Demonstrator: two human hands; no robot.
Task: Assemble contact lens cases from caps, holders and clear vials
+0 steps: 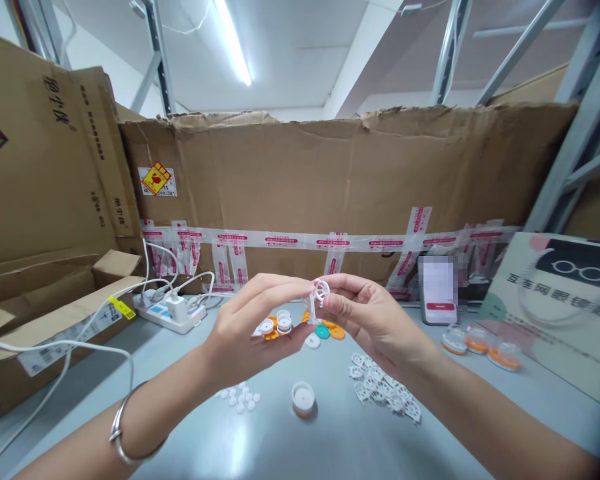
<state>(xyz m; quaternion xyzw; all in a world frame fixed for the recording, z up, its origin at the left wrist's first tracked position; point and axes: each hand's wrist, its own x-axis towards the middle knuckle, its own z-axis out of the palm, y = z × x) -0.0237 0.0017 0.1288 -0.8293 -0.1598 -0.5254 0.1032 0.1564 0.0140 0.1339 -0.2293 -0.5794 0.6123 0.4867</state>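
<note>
Above the table, my right hand pinches a small white openwork plastic ring piece between thumb and fingers. My left hand is closed with its thumb and fingertips around a small white plastic part right beside the ring piece. The two pieces touch or overlap; whether they are joined, I cannot tell. Below my hands stands a round white cup-shaped part with an orange base. A pile of white openwork pieces lies under my right forearm, and small white discs lie near my left forearm.
Behind my hands lie white, orange and teal round parts. A power strip with cables and an open carton are at left. At right stand a phone, several orange-and-clear round items and a printed bag. Cardboard walls the back.
</note>
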